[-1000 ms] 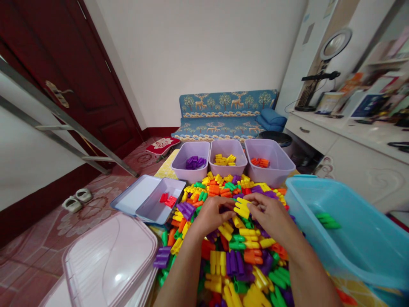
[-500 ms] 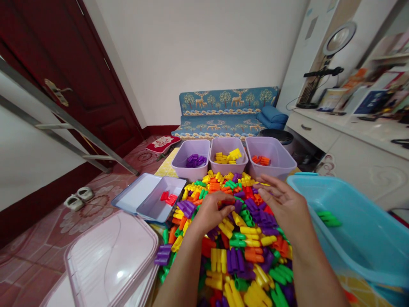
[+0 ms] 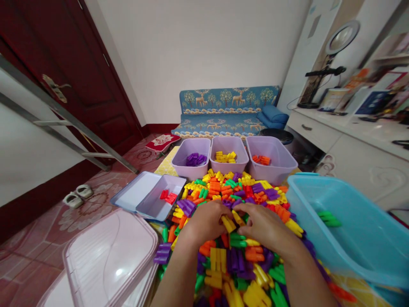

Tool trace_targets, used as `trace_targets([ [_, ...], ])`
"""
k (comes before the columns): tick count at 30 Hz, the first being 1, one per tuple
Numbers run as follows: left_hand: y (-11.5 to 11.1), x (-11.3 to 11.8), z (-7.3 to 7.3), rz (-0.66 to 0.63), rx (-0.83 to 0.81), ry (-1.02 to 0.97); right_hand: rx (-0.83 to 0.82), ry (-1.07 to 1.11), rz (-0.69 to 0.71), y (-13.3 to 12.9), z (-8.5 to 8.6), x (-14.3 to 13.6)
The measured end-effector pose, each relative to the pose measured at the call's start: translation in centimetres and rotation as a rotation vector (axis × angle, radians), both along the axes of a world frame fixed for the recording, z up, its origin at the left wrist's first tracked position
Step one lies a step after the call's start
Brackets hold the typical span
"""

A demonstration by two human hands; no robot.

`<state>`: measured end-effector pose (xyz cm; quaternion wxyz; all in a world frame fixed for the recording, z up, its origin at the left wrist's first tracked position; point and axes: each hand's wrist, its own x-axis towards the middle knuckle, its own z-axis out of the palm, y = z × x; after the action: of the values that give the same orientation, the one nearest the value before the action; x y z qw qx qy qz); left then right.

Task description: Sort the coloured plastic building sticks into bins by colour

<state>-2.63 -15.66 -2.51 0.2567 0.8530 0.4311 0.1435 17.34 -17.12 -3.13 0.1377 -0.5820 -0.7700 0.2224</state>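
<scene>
A heap of plastic building blocks [image 3: 236, 260] in yellow, purple, green, orange and red spreads before me, each shaped like joined tubes. Both hands are low over its middle, close together. My left hand [image 3: 209, 219] is closed, its fingers curled round a yellow block [image 3: 228, 224]. Facing it, my right hand [image 3: 262, 224] has thumb and fingers bent about a second yellow block [image 3: 238, 218]. Some fingertips are hidden behind the blocks and knuckles. Purple blocks [image 3: 196, 159], yellow blocks [image 3: 225, 157] and orange blocks [image 3: 261, 160] lie in separate lilac bins behind the heap.
At the right stands a blue tub [image 3: 361, 238] with green blocks [image 3: 329, 218]. A shallow grey-lilac box [image 3: 150, 209] at the left holds red blocks [image 3: 168, 196]. Pale pink lids [image 3: 110, 256] lie at front left. A patterned sofa [image 3: 223, 111] stands beyond the table.
My right hand has come back from near the bins to the heap's middle, beside my left. A yellow block that was tilted in the middle bin now lies flat with the others.
</scene>
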Motion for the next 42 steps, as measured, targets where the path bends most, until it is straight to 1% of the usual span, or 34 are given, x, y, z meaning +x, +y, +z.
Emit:
trace_targets([
  [2,0.5,0.4,-0.5,0.035,-0.024,-0.108,0.054,0.05,-0.028,0.4,-0.2,-0.6],
  [7,1.8,0.6,-1.7,0.261,-0.174,-0.626,0.131,0.435,-0.241,1.7,-1.2,-0.1],
  [10,2.3,1.0,-2.4,0.376,-0.266,-0.823,0.165,0.554,-0.258,2.0,-1.7,0.1],
  [13,2.5,1.6,-2.8,0.478,-0.389,-1.018,0.138,0.646,-0.262,1.9,-1.6,-0.3],
  [17,2.6,2.0,-2.8,0.519,-0.588,-1.303,0.068,0.872,-0.265,1.7,-1.0,-0.8],
  [20,2.5,1.9,-2.4,0.525,-0.659,-1.423,0.038,0.983,-0.284,1.7,-0.8,-0.8],
  [22,2.5,1.9,-2.2,0.524,-0.676,-1.496,0.037,1.003,-0.308,1.8,-1.0,-0.6],
  [25,2.6,2.0,-2.2,0.54,-0.7,-1.616,0.079,0.934,-0.319,2.1,-1.5,-0.2],
  [28,2.7,2.0,-2.3,0.588,-0.743,-1.677,0.104,0.858,-0.317,2.3,-1.7,0.2],
  [33,2.7,1.9,-2.6,0.598,-0.744,-1.611,0.102,0.751,-0.264,1.9,-1.4,0.8],
  [35,2.7,1.9,-2.7,0.618,-0.721,-1.599,0.074,0.681,-0.207,1.7,-1.4,1.3],
  [37,2.7,2.0,-2.8,0.641,-0.706,-1.597,0.003,0.597,-0.141,1.8,-1.3,1.8],
  [38,2.7,2.1,-2.9,0.653,-0.706,-1.596,-0.025,0.572,-0.132,2.0,-1.3,1.9],
  [39,2.8,2.1,-2.9,0.66,-0.71,-1.594,-0.024,0.587,-0.147,2.1,-1.2,1.9],
  [40,2.8,2.1,-2.9,0.666,-0.713,-1.591,0.009,0.651,-0.173,2.3,-1.0,1.7],
  [42,2.8,2.1,-3.0,0.67,-0.717,-1.585,0.144,0.888,-0.208,2.7,-0.6,1.1],
])
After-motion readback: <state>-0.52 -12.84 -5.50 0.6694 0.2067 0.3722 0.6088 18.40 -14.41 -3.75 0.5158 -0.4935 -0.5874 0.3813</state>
